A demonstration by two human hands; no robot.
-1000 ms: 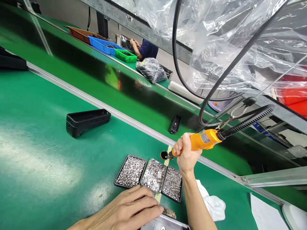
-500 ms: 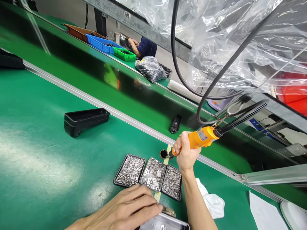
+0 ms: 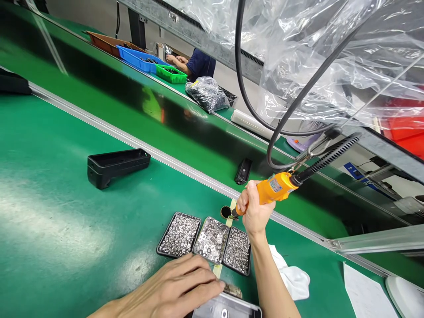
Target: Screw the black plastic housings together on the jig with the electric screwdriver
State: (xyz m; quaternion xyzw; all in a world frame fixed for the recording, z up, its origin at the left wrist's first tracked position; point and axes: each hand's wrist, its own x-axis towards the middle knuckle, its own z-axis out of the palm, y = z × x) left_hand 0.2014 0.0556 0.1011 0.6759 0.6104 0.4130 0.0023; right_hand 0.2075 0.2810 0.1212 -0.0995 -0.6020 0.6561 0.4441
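My right hand [image 3: 256,212] grips an orange electric screwdriver [image 3: 276,187], its tip pointing down and left beside a small round dark container [image 3: 226,212]. At the bottom edge, my left hand [image 3: 182,287] lies over a black-rimmed housing [image 3: 228,308] with a shiny grey inside, a round metal piece showing in it. Its fingers reach across the housing; the thumb is hidden. Just beyond that hand stand three trays of small metal parts: a left tray [image 3: 179,234], a middle tray [image 3: 212,240] and a right tray [image 3: 237,251].
A long black housing [image 3: 119,165] lies left on the green table. A white cloth [image 3: 294,280] and paper [image 3: 366,291] are at right. A black cable [image 3: 243,75] hangs overhead. Behind the metal rail are a small black part [image 3: 243,171], bins [image 3: 139,59] and another person [image 3: 200,65].
My right hand and the screwdriver have shifted slightly left, and the screwdriver's rear end and cable have swung left. My left hand stays on the housing. The other person's hand has moved.
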